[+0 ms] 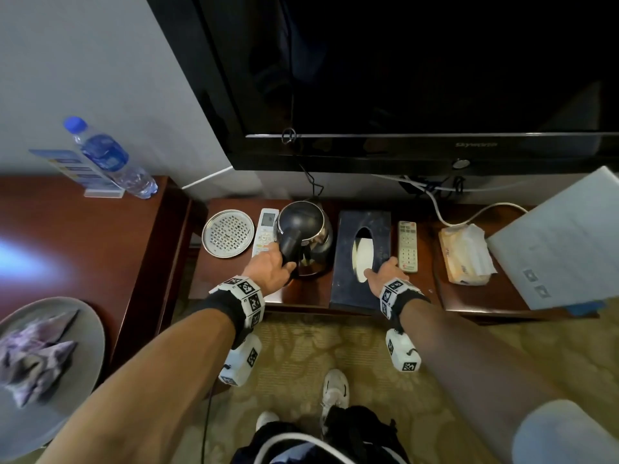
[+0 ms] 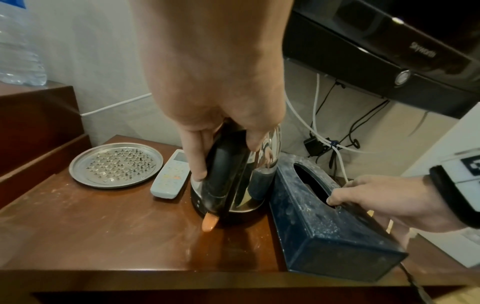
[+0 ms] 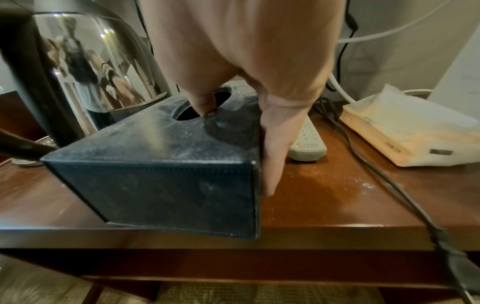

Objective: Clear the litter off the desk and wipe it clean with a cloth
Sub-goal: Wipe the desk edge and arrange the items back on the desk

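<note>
My left hand (image 1: 271,267) grips the black handle of a steel kettle (image 1: 308,229) that stands on the low wooden desk (image 1: 241,279). In the left wrist view the fingers (image 2: 197,164) wrap the handle of the kettle (image 2: 259,164). My right hand (image 1: 385,267) holds a dusty dark blue tissue box (image 1: 351,289), thumb in its top slot and fingers (image 3: 270,174) down its right side. The near end of the box (image 3: 168,185) reaches over the desk's front edge. White specks dust the desk (image 3: 324,195). A crumpled purple cloth (image 1: 33,353) lies on a grey seat at lower left.
Left of the kettle lie a perforated metal plate (image 1: 228,233) and a white remote (image 1: 265,231). Right of the box are a grey remote (image 1: 407,246), a tissue pack (image 1: 467,254) and a white slab (image 1: 562,239). A TV (image 1: 402,78) hangs above; cables run behind. A water bottle (image 1: 110,159) stands on the higher desk.
</note>
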Tool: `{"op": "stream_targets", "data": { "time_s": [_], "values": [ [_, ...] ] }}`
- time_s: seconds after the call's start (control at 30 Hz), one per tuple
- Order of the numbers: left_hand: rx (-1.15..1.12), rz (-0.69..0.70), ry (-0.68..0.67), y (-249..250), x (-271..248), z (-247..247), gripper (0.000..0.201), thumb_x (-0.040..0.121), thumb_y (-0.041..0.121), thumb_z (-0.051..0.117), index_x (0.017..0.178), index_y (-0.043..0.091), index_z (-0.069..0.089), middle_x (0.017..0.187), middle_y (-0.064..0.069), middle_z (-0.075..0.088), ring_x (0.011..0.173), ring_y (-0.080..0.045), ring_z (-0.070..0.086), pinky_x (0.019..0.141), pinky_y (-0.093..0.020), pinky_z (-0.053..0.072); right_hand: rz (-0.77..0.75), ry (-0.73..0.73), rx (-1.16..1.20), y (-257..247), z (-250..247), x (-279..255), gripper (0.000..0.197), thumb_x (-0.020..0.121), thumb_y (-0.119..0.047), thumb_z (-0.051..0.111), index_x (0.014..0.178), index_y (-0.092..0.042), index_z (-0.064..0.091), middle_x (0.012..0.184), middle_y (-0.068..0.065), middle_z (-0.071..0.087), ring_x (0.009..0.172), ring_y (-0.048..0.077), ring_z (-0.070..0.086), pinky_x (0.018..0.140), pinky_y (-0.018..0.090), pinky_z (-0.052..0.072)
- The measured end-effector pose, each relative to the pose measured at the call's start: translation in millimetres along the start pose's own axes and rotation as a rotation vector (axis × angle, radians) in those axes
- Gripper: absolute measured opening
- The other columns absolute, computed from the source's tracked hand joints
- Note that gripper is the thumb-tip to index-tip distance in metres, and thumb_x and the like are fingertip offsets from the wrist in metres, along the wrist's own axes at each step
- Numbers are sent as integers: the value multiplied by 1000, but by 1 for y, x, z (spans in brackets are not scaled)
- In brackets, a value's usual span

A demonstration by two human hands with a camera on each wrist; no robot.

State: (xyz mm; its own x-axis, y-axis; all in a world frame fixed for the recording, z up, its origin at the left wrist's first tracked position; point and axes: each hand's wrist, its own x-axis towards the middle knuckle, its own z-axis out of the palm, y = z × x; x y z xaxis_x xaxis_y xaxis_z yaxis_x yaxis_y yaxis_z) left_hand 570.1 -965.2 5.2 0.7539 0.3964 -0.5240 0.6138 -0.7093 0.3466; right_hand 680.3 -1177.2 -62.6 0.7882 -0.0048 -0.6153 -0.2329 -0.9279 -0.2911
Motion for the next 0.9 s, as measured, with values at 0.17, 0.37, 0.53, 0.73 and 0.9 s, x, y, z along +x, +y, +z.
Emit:
{"op": "stream_targets", "data": {
  "time_s": [0.17,0.37,0.53,0.73,0.9],
  "values": [
    [36,85,12,-19,-25,0,46,99,36,52,129,3,39,119,-24,62,107,-38,61,87,-36,44,14,55,-32,10,8,-40,69,96,-38,54,145,-2,22,133,20,53,120,39,54,94,43,46],
    [-32,139,52,-53,-68,-13,53,97,38,54,134,4,38,123,-21,60,113,-38,58,96,-40,46,21,104,12,8,26,-107,63,95,-40,55,139,-4,28,134,19,51,122,39,51,96,43,43],
    [-96,194,154,-98,-114,-34,54,93,40,57,132,6,41,124,-18,60,110,-36,60,93,-38,46,-16,155,10,-14,46,-172,61,95,-40,55,137,-3,31,136,19,50,123,38,50,97,41,42],
    [-106,108,226,-146,-155,-61,46,98,40,54,123,4,41,112,-19,60,107,-40,60,83,-36,42,-85,158,-3,-56,68,-216,66,95,-41,55,140,-2,29,138,20,48,124,38,49,99,42,41],
    [-118,39,282,-185,-175,-90,42,99,38,52,121,4,41,117,-19,60,108,-39,59,87,-39,45,-188,121,-25,-99,84,-236,66,94,-41,57,140,-2,30,139,20,48,124,39,50,100,43,43]
  ]
}}
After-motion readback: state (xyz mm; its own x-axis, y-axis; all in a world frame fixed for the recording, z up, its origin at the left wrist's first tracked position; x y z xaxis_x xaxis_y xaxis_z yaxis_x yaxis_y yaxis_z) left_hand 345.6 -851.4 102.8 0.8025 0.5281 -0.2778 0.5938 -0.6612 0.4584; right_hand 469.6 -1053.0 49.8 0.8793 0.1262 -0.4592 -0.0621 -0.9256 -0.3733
